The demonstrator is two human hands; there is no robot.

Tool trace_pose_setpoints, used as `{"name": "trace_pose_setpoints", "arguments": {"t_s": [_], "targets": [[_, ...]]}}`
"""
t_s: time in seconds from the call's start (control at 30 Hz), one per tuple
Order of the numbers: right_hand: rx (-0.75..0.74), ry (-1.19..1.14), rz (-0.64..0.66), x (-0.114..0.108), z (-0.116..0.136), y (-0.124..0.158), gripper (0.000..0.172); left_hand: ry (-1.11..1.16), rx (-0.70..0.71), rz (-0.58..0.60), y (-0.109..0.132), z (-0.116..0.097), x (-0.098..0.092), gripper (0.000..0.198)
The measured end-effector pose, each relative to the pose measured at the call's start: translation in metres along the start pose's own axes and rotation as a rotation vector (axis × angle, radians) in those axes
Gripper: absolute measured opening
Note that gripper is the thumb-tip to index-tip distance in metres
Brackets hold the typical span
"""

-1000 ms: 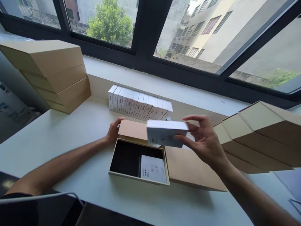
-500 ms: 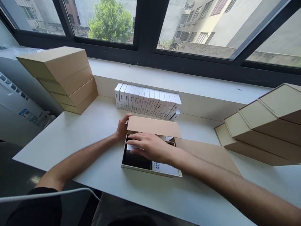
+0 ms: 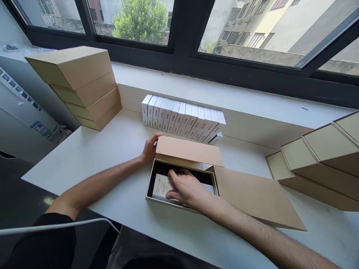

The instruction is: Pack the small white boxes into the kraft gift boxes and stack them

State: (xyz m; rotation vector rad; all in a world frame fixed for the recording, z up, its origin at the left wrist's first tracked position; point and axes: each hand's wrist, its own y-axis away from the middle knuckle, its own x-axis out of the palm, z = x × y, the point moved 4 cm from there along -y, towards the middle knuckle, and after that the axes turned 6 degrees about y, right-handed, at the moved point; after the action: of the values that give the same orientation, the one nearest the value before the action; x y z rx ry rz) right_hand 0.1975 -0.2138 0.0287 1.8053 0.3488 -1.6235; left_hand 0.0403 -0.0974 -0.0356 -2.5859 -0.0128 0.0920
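Observation:
An open cardboard gift box with a dark inside lies on the white table, one flap raised at its back. My left hand is closed around the left end of that flap, its fingertips partly behind it. Inside the box, my right hand has its fingers bent over a small white box with fine print, thumb at the near side. This small box lies in the left half of the gift box. Another pale item in the right half is mostly covered by my right hand.
Behind stands a row of several small white boxes, stacked two high. Cardboard boxes are piled at the back left, and more boxes at the right. The gift box's wide lid extends rightward over the table.
My right hand has moved slightly right and down into the gift box. The small white box now lies flat in the left half, where the dark bottom showed before. The view has shifted slightly.

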Motion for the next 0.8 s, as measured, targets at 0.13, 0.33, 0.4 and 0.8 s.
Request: {"name": "trace_pose_setpoints", "arguments": {"t_s": [0.13, 0.33, 0.4, 0.8], "targets": [[-0.121, -0.063, -0.256, -0.018, 0.004, 0.012, 0.014, 0.01, 0.021, 0.007, 0.001, 0.0, 0.001, 0.025], [-0.309, -0.079, -0.327, -0.011, 0.021, 0.039, 0.028, -0.002, 0.016, 0.014, -0.002, 0.002, 0.0, 0.024], [-0.325, -0.167, -0.219, -0.005, 0.021, 0.04, 0.033, 0.003, 0.018, 0.017, -0.002, 0.001, 0.0, 0.023], [-0.198, -0.343, -0.102, -0.01, 0.02, 0.017, 0.046, 0.035, 0.01, -0.014, 0.002, -0.001, 0.001, 0.025]]}}
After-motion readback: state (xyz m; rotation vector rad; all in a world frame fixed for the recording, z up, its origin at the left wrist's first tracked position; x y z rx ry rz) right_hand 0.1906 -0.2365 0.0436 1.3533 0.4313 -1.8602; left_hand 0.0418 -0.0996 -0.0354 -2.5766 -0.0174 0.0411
